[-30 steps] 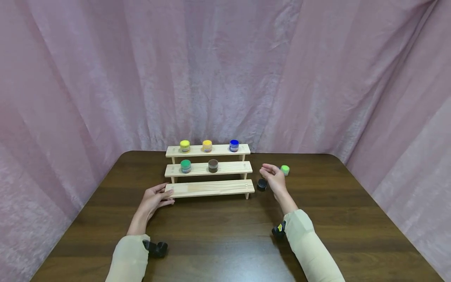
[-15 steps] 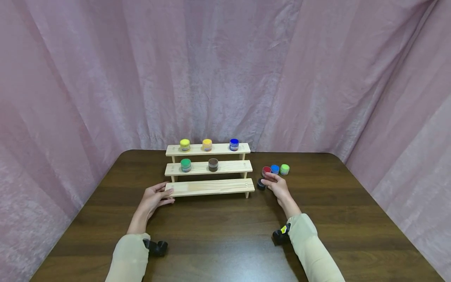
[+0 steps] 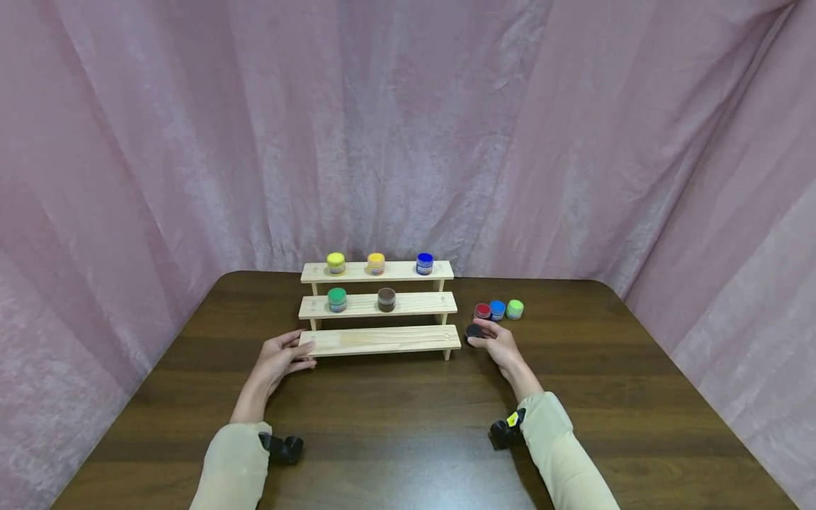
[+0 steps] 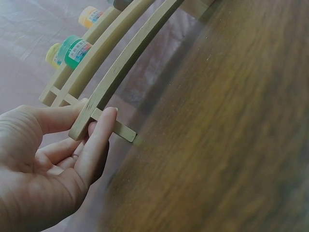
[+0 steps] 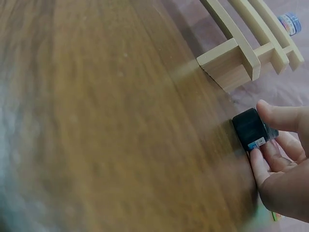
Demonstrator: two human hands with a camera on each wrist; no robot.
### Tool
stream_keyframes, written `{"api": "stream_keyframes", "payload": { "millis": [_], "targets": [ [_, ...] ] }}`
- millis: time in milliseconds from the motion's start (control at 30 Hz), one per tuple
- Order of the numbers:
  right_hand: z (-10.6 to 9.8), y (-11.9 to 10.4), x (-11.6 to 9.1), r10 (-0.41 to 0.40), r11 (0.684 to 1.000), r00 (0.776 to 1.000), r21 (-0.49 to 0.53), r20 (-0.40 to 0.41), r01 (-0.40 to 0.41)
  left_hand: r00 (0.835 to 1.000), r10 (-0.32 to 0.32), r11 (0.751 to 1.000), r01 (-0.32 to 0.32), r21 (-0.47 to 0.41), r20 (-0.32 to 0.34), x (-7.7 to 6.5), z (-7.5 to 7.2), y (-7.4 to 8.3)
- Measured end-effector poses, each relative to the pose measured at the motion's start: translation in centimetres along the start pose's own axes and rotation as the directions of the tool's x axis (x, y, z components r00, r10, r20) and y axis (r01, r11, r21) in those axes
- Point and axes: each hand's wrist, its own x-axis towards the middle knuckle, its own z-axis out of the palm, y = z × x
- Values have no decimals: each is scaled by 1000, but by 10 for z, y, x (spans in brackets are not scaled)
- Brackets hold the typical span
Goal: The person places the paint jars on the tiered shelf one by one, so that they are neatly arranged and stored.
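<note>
A three-tier wooden display stand [image 3: 382, 342] stands on the table. My left hand [image 3: 274, 365] grips the left end of its lowest shelf; in the left wrist view the thumb lies on the shelf and a finger is beside the leg. Right of the stand, my right hand [image 3: 503, 350] pinches a small black paint jar [image 5: 247, 129] between thumb and fingers; the jar sits on the table. Yellow [image 3: 336, 264], orange [image 3: 376, 264] and dark blue [image 3: 424, 264] jars are on the top shelf. Green [image 3: 337, 299] and brown [image 3: 386, 299] jars stand on the middle shelf.
Behind the black jar stand a red jar [image 3: 482, 312], a blue jar [image 3: 497, 309] and a light green jar [image 3: 515, 309], close together. A pink curtain [image 3: 408, 142] hangs behind the brown wooden table [image 3: 382, 425].
My right hand has come down from above the jars on the right, uncovering the red and blue ones, and taken hold of the black jar. The left hand stays on the stand.
</note>
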Motion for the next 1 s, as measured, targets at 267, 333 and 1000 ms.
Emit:
{"api": "stream_keyframes", "payload": {
  "millis": [267,333,1000],
  "targets": [
    [-4,-4,1,-18,999,999,-43,-41,17,1000,-10,1000,10,-3,-1,2,3,2],
    [-5,-8,2,-28,999,997,-45,-68,25,1000,-11,1000,11,-1,-3,2,2,3],
    [2,-88,-2,-248,968,962,-58,-114,242,1000,-13,1000,13,0,-2,1,0,-2]
  ]
}}
